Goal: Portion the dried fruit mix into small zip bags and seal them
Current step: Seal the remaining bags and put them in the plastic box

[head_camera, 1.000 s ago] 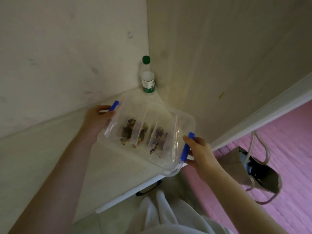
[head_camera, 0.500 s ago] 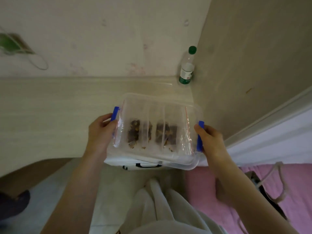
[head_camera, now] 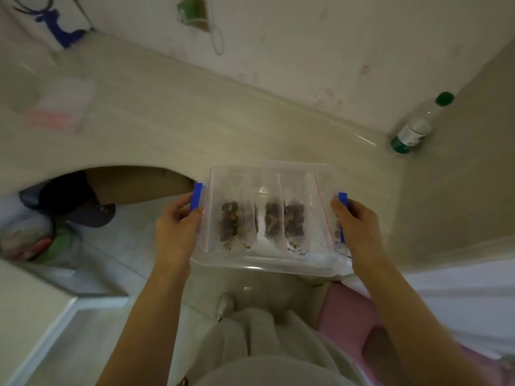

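Note:
A clear plastic box with blue side latches is held in the air above the desk's front edge. My left hand grips its left side by the blue latch. My right hand grips the right side at the other blue latch. Inside stand several small zip bags with dark dried fruit mix in their lower halves. A blurred stack of unfilled zip bags with red strips lies on the desk at far left.
The beige desk curves round a knee recess on the left. A green-capped bottle stands in the back right corner. Bags and a dark cap lie on the floor under the desk. Pink bedding is at lower right.
The view has swung left along the desk while both hands carried the box with it. The bottle now sits far right, and the left part of the desk has come into view.

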